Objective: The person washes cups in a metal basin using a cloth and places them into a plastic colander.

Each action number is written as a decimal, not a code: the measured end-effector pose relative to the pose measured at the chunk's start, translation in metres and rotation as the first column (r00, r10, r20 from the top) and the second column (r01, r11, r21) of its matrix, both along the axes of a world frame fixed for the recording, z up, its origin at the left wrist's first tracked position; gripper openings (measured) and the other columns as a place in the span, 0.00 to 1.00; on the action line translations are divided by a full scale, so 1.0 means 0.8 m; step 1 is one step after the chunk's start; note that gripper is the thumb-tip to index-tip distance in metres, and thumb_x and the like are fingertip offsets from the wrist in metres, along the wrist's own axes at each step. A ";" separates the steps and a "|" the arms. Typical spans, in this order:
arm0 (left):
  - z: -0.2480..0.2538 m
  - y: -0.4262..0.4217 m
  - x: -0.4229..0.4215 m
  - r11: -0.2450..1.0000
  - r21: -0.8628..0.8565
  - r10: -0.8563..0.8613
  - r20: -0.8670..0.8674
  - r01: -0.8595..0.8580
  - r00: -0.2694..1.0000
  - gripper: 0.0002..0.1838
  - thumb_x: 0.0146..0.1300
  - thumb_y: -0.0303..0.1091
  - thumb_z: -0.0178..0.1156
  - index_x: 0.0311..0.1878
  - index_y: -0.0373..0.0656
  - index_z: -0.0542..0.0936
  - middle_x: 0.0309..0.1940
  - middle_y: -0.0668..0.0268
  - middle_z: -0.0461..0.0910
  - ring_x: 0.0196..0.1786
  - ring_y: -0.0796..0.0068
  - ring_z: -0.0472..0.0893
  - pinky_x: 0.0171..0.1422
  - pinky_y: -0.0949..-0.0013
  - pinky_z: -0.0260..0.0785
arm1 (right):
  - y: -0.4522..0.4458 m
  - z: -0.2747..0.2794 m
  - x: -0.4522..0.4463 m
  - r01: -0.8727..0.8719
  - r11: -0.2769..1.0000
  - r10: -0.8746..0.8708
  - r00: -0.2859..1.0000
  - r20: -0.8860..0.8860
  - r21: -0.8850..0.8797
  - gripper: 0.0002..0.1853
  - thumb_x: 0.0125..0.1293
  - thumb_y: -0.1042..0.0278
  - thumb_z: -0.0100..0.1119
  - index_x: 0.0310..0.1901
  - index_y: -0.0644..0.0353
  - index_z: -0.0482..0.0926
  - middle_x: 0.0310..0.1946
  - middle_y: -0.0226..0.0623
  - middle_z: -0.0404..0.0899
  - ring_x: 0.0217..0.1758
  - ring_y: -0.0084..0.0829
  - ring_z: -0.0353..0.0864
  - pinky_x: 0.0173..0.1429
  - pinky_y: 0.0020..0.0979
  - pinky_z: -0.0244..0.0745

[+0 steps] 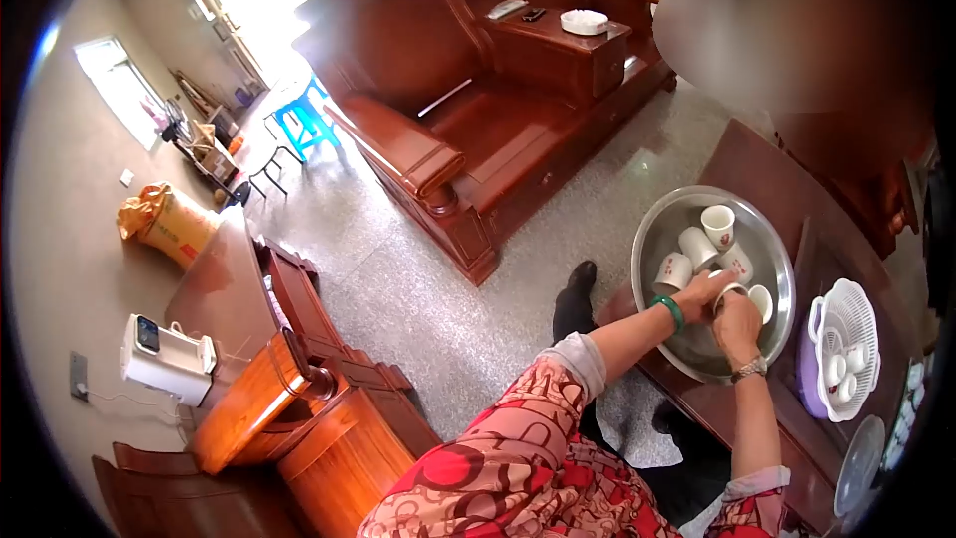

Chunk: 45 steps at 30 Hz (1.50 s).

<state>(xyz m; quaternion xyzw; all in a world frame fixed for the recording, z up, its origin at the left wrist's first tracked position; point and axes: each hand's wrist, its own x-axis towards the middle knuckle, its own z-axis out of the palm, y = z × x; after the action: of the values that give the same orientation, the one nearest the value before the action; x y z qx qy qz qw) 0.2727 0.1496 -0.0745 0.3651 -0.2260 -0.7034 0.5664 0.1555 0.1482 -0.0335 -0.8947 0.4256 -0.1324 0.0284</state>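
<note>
Over a large steel basin (pixel 652 231), both my hands are closed around a small white cup (pixel 731 290). My left hand (pixel 701 292), with a green bangle at the wrist, grips it from the left side. Wearing a watch, my right hand (pixel 737 327) wraps it from the near side, and the fingers hide most of the cup. Several more white cups lie in the basin: one (pixel 717 226) stands at the far side, another (pixel 673 271) lies tipped with red marks showing, and one (pixel 761 303) is just right of my right hand.
A white and purple plastic basket (pixel 819 334) holding small cups stands right of the basin on the dark wooden table (pixel 732 164). Nearer lies a translucent lid (pixel 859 465). Beyond are a wooden sofa (pixel 438 90) and a blue stool (pixel 304 122). A blurred person sits at the upper right.
</note>
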 end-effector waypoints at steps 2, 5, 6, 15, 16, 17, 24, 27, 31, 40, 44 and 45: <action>0.014 0.003 0.009 0.998 0.021 -0.056 -0.004 0.056 0.998 0.20 0.62 0.51 0.55 0.40 0.41 0.75 0.30 0.63 0.78 0.28 0.68 0.78 0.29 0.61 0.72 | -0.013 -0.001 0.012 0.039 0.955 -0.143 0.928 0.343 0.293 0.08 0.58 0.69 0.50 0.29 0.64 0.76 0.22 0.48 0.78 0.23 0.45 0.78 0.27 0.43 0.70; 0.043 0.011 0.009 0.998 -0.012 -0.069 -0.104 0.068 0.992 0.18 0.64 0.50 0.52 0.36 0.42 0.75 0.23 0.66 0.76 0.20 0.70 0.75 0.25 0.62 0.71 | -0.008 0.028 0.001 -0.227 0.422 -0.656 0.592 0.469 0.878 0.05 0.59 0.71 0.48 0.34 0.58 0.75 0.18 0.33 0.73 0.13 0.24 0.69 0.14 0.27 0.58; 0.048 0.015 0.004 0.998 -0.055 -0.033 -0.203 0.022 0.979 0.18 0.65 0.50 0.51 0.34 0.43 0.74 0.19 0.67 0.74 0.17 0.70 0.74 0.23 0.63 0.70 | -0.005 0.031 -0.004 -0.419 0.285 -0.767 0.439 0.467 0.862 0.05 0.59 0.72 0.48 0.35 0.56 0.74 0.18 0.29 0.71 0.11 0.17 0.65 0.11 0.22 0.53; 0.025 0.011 0.008 0.973 0.121 -0.171 -0.182 0.194 0.968 0.21 0.64 0.55 0.46 0.47 0.48 0.73 0.45 0.62 0.75 0.46 0.65 0.74 0.44 0.60 0.69 | -0.028 -0.032 -0.020 0.154 0.765 -0.461 0.809 0.365 0.625 0.10 0.62 0.68 0.51 0.35 0.66 0.76 0.22 0.43 0.78 0.21 0.37 0.78 0.26 0.37 0.71; 0.025 0.012 0.008 0.972 0.126 -0.173 -0.183 0.198 0.968 0.21 0.64 0.55 0.46 0.47 0.48 0.73 0.45 0.62 0.75 0.46 0.65 0.74 0.44 0.60 0.69 | -0.013 -0.001 -0.024 -0.084 0.583 -0.552 0.688 0.470 0.808 0.08 0.63 0.66 0.52 0.37 0.61 0.76 0.18 0.30 0.73 0.13 0.20 0.68 0.15 0.25 0.61; 0.024 0.013 0.007 0.980 0.066 -0.169 -0.198 0.185 0.966 0.21 0.63 0.53 0.48 0.49 0.48 0.73 0.45 0.63 0.75 0.45 0.66 0.74 0.45 0.61 0.69 | -0.004 0.020 -0.027 -0.209 0.486 -0.623 0.598 0.504 0.849 0.07 0.62 0.67 0.50 0.37 0.59 0.76 0.15 0.28 0.70 0.11 0.18 0.63 0.13 0.23 0.56; 0.032 0.014 0.013 0.979 -0.104 -0.186 -0.096 0.176 0.978 0.24 0.60 0.61 0.56 0.47 0.51 0.74 0.40 0.69 0.77 0.41 0.75 0.76 0.42 0.68 0.70 | 0.014 0.041 -0.020 -0.280 0.513 -0.550 0.618 0.562 0.811 0.08 0.61 0.65 0.52 0.39 0.57 0.76 0.18 0.23 0.70 0.11 0.13 0.62 0.13 0.20 0.56; 0.016 0.007 0.009 0.980 0.024 -0.197 0.016 0.197 0.980 0.24 0.58 0.64 0.56 0.40 0.52 0.76 0.34 0.73 0.76 0.34 0.80 0.75 0.34 0.73 0.65 | 0.021 0.023 -0.012 -0.053 0.921 -0.147 0.872 0.468 0.387 0.08 0.58 0.67 0.54 0.34 0.63 0.77 0.22 0.41 0.78 0.19 0.37 0.75 0.25 0.36 0.70; -0.004 -0.001 0.002 0.982 0.095 -0.163 0.000 0.162 0.987 0.22 0.59 0.60 0.55 0.38 0.49 0.76 0.31 0.71 0.77 0.31 0.76 0.75 0.32 0.72 0.64 | 0.036 0.031 -0.002 0.141 0.982 -0.161 0.972 0.170 0.125 0.09 0.56 0.70 0.53 0.32 0.67 0.78 0.29 0.57 0.78 0.35 0.57 0.78 0.39 0.51 0.72; 0.048 0.026 0.016 0.922 -0.282 -0.323 -0.184 0.264 0.928 0.21 0.58 0.47 0.59 0.48 0.42 0.73 0.42 0.65 0.78 0.46 0.70 0.77 0.52 0.62 0.69 | 0.013 0.030 -0.025 -0.291 0.459 -0.682 0.490 0.542 0.840 0.08 0.63 0.67 0.50 0.37 0.58 0.76 0.16 0.34 0.73 0.12 0.28 0.68 0.14 0.30 0.61; 0.052 0.028 0.005 0.987 -0.099 -0.125 0.046 0.129 0.991 0.28 0.60 0.54 0.61 0.52 0.43 0.69 0.44 0.66 0.74 0.49 0.73 0.74 0.52 0.66 0.69 | 0.018 0.022 -0.014 0.011 0.999 0.004 0.929 0.371 -0.038 0.09 0.60 0.66 0.52 0.34 0.63 0.77 0.24 0.48 0.79 0.25 0.46 0.79 0.29 0.44 0.72; 0.028 0.013 0.003 0.984 -0.087 -0.152 0.055 0.156 0.987 0.26 0.59 0.56 0.61 0.49 0.45 0.71 0.40 0.67 0.75 0.46 0.73 0.75 0.47 0.68 0.69 | 0.034 0.041 -0.005 0.112 0.990 -0.131 0.955 0.265 0.085 0.09 0.59 0.66 0.53 0.33 0.64 0.77 0.28 0.53 0.79 0.32 0.52 0.78 0.37 0.48 0.72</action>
<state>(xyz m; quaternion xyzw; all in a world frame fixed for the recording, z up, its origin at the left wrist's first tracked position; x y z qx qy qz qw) 0.2748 0.1599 -0.0522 0.3372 -0.2991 -0.7250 0.5208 0.1514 0.1751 -0.0007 -0.8390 0.4761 -0.2397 0.1087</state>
